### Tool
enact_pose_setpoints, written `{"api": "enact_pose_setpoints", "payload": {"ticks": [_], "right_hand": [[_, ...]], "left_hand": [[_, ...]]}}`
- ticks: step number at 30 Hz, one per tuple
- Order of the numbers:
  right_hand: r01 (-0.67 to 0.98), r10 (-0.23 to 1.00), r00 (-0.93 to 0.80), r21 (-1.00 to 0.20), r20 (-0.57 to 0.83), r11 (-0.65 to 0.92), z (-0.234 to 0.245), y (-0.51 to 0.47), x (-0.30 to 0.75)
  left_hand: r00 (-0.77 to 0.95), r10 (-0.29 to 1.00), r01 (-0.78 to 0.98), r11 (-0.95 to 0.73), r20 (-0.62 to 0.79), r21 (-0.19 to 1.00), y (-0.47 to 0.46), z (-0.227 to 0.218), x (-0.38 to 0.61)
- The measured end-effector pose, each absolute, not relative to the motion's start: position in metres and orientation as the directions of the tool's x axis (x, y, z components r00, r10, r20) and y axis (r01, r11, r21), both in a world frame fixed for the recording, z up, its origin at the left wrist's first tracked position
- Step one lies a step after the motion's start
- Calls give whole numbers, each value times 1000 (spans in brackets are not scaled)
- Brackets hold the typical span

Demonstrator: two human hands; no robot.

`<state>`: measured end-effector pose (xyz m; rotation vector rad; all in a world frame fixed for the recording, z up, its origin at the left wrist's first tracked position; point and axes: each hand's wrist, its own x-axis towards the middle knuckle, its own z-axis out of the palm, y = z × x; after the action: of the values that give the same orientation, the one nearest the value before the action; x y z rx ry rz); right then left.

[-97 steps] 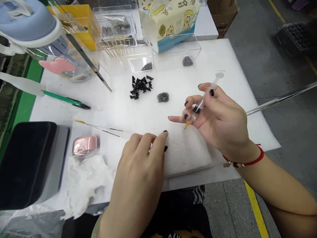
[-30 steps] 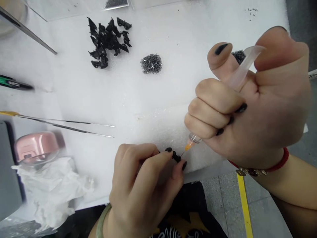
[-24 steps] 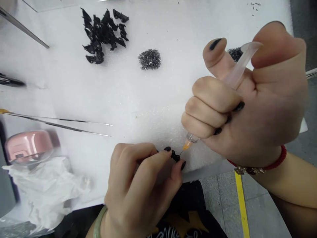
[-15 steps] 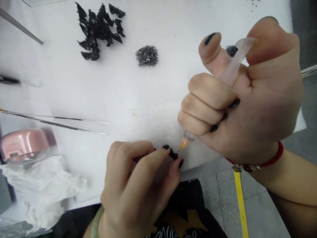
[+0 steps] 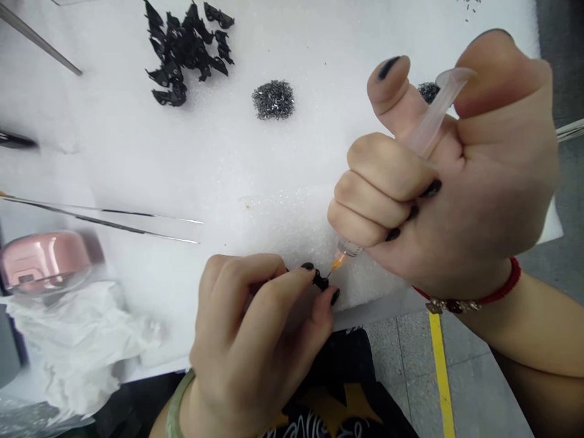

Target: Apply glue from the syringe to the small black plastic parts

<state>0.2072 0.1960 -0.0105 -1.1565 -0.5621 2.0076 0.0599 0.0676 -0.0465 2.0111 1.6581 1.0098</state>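
Left hand (image 5: 255, 340) pinched on small black part (image 5: 320, 280) at near edge of white surface (image 5: 137, 152); right hand (image 5: 451, 182) clenched round syringe (image 5: 426, 131), tip slanting down-left, touching part

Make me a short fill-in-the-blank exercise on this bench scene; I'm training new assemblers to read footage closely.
1. The right hand grips a syringe whose tip is coloured ____.
2. The left hand pinches a small ____ part between thumb and forefinger.
3. The tweezers lie on the white foam to the ____ of the left hand.
4. On the right wrist sits a ____ string bracelet.

Missing words: orange; black; left; red
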Motion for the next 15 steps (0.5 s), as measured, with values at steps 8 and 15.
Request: {"api": "enact_pose_setpoints", "payload": {"ticks": [8, 15], "right_hand": [[-386, 761, -353, -656, -545, -649, -9, 195, 209], [-356, 772, -307, -686, -556, -635, -8, 195, 207]], "left_hand": [[47, 945, 706, -261, 324, 658, 70, -47, 63], [74, 941, 726, -277, 329, 630, 70, -46, 61]]}}
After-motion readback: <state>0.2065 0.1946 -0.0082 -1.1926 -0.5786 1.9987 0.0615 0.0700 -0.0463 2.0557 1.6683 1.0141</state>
